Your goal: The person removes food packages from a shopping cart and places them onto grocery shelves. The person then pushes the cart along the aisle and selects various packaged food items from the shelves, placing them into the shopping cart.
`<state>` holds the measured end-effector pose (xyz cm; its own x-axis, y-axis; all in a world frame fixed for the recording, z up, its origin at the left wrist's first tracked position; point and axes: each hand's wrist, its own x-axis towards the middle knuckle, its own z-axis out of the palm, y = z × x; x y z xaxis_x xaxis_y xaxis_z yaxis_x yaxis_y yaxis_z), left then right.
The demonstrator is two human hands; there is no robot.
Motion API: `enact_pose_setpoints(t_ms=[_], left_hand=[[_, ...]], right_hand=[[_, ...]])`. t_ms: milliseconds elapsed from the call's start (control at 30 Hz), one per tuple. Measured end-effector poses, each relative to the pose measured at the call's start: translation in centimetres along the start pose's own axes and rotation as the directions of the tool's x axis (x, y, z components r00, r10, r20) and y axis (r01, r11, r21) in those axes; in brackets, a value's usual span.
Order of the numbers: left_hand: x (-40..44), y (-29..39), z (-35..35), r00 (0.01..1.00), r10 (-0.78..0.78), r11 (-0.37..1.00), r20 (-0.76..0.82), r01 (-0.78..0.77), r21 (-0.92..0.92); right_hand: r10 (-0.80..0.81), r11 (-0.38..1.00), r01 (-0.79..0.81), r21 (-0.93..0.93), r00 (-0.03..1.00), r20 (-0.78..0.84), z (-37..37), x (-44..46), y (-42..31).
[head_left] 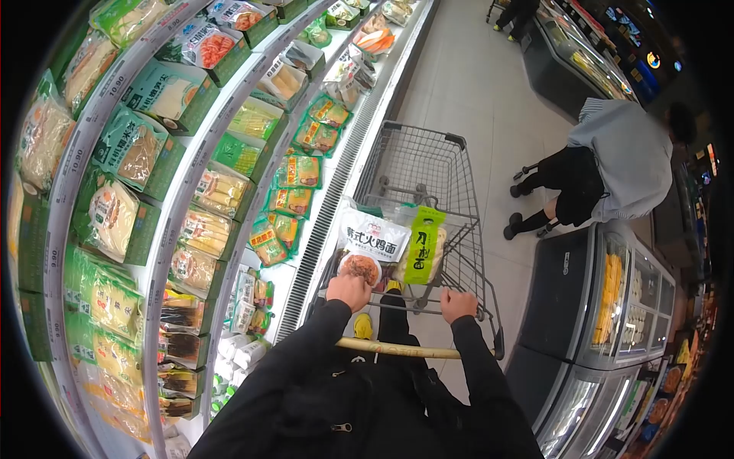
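Note:
My left hand [350,291] is closed at the lower edge of a white packet of noodles [373,236] with a picture of a noodle dish on its front. Beside that packet, on its right, a bright green packet of noodles [421,246] leans at the near end of the wire shopping cart [468,172]. My right hand [459,304] is curled in a fist around the cart's near top rim, its fingertips hidden. Between my forearms runs the cart's yellowish push bar [405,350], with neither hand on it.
Along the left, a lit refrigerated shelf [202,115] holds packaged foods. A person in a grey top [623,164] bends on the right, near a glass-fronted freezer [612,306]. Grey tiled floor [466,69] stretches ahead; another person's legs [516,17] show at the far end.

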<state>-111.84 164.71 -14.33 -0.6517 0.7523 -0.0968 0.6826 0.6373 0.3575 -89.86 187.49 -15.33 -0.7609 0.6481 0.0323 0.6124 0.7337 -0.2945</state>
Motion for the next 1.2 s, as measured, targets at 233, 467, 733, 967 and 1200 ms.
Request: enact_pose_setpoints(t_ms=[233,467,733,967,1200], left_hand=[[5.3,0.4,-0.8,1.0,-0.013,1.0,0.014,0.013,-0.002],[11.1,0.6,-0.7,1.0,-0.03,1.0,-0.007,0.03,-0.005],[16.6,0.5,-1.1,0.999,-0.049,0.999,-0.017,0.05,0.01],[20.4,0.8,-2.0,0.993,-0.015,0.999,-0.114,0.02,0.039],[24.4,0.8,-2.4,0.994,-0.014,1.0,-0.112,0.017,0.026]], right_hand=[[-0.008,1.0,0.008,0.004,1.0,0.002,0.0,5.2,1.3],[0.014,1.0,-0.014,0.003,0.999,0.036,-1.2,11.4,1.7],[0.006,1.0,-0.006,-0.003,0.999,0.047,-0.8,17.2,2.8],[0.004,1.0,-0.003,-0.019,0.999,0.034,-1.3,21.5,3.1],[0.001,1.0,-0.001,0.005,1.0,0.031,-2.1,25.6,3.1]])
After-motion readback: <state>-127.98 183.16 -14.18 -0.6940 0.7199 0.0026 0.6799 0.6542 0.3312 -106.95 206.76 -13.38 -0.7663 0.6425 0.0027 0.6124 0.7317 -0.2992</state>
